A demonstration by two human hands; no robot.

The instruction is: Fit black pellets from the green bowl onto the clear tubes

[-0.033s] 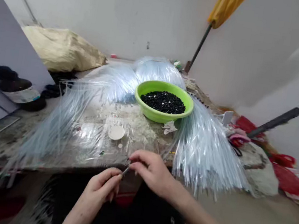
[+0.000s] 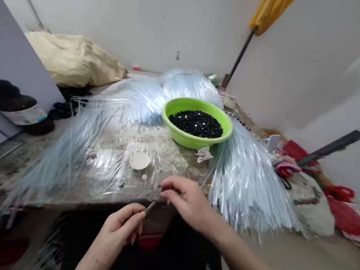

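My left hand (image 2: 122, 225) is closed in a pinch around a thin, short grey tube-like piece (image 2: 151, 206), whose end sticks up past the fingertips at the table's front edge. Just above and to the right of it, my right hand (image 2: 186, 201) has its thumb and forefinger pressed together; what they hold, if anything, is too small to name. A gap separates the right fingertips from the grey piece. Beyond the hands, a small white round dish (image 2: 140, 160) lies on the table. Behind it stands a green basin (image 2: 186, 141) with many small black pieces (image 2: 195, 123) and several white bits.
Clear thin plastic tubes lie in bundles, with one bundle at left (image 2: 76, 146) and another at right (image 2: 251, 177) overhanging the table edge. A brown bottle (image 2: 21, 111) lies at left. A cream sack (image 2: 76, 58) rests at the back. A dark pole (image 2: 345, 137) slants in from the right.
My right hand has moved slightly up and to the right, away from the grey piece. My left hand stays nearly in place, still pinching it.
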